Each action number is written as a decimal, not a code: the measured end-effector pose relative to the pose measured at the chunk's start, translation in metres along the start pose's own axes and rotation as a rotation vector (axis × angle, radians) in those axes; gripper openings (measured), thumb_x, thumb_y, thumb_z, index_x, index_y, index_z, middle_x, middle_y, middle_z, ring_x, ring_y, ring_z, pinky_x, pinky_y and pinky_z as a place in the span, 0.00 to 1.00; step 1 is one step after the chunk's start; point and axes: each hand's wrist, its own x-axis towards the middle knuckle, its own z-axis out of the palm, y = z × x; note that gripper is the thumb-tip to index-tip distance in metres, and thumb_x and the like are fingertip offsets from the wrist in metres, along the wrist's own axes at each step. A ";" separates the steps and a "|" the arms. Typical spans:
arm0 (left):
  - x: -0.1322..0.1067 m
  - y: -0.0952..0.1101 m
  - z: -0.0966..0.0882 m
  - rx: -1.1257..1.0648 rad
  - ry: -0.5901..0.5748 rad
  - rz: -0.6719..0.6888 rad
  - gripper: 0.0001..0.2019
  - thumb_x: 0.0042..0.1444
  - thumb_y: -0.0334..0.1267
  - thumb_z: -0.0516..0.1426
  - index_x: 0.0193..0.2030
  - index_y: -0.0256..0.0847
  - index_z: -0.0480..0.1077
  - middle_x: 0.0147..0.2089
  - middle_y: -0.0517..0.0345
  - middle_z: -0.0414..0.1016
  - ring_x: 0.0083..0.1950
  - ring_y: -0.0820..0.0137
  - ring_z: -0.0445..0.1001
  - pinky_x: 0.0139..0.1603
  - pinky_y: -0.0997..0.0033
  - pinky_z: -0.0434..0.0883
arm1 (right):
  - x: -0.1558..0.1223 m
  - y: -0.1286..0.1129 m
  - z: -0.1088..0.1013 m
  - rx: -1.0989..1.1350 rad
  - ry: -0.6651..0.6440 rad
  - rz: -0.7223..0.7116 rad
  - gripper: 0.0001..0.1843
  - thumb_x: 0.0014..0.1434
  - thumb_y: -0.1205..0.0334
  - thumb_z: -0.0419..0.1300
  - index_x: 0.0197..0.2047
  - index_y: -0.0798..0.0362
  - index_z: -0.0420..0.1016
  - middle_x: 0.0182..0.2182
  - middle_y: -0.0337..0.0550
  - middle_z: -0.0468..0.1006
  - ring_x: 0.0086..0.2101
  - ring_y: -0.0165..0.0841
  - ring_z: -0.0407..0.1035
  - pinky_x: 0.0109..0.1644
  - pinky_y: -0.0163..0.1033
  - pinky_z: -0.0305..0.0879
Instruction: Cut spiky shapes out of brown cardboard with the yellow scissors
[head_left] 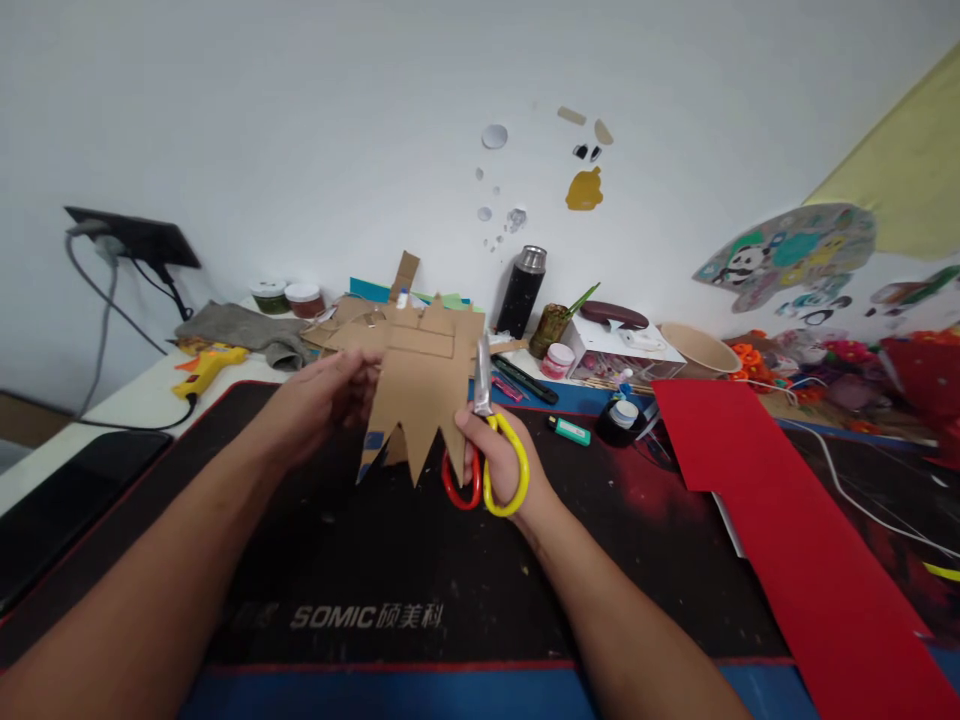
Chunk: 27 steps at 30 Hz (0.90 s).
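My left hand (322, 400) is closed on the left edge of a brown cardboard cut-out (424, 385) with pointed spikes along its lower edge, held up above the black desk mat (390, 570). My right hand (499, 460) grips scissors (487, 440) with one yellow and one red handle ring. The blades point up along the cardboard's right edge.
A yellow glue gun (204, 366) and grey cloth (240, 330) lie at the left. A black flask (523, 290), jars, pens, a green lighter (570, 430) and a tape roll (619, 420) crowd the back. A red paper sheet (765, 500) covers the right side.
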 end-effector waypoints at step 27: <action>0.001 0.014 -0.038 1.001 0.101 0.071 0.15 0.58 0.50 0.65 0.46 0.45 0.74 0.31 0.61 0.74 0.33 0.62 0.72 0.35 0.66 0.62 | 0.010 0.000 -0.009 0.089 0.142 0.038 0.23 0.54 0.42 0.74 0.29 0.49 0.71 0.13 0.33 0.69 0.13 0.30 0.62 0.17 0.34 0.58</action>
